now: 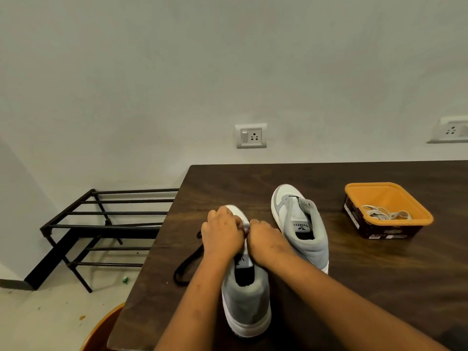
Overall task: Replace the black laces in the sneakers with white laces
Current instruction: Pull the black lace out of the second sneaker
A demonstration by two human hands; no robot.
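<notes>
Two grey-and-white sneakers stand on the dark wooden table (354,274), toes pointing away from me. On the near sneaker (247,300), my left hand (222,233) and my right hand (266,240) meet over the front eyelets. Their fingers curl down and pinch a small pale bit that looks like a white lace end (245,228); the fingertips are mostly hidden. The far sneaker (300,224) has no lace in it. A black lace (187,264) lies loose on the table left of my left hand. More white laces (385,214) lie coiled in an orange tub (364,193).
The tub stands at the right of the table, an arm's length from the sneakers. A black metal shoe rack (101,224) stands on the floor to the left, below the table edge. An orange stool rim (101,328) shows at the bottom left. Wall sockets (251,136) sit behind the table.
</notes>
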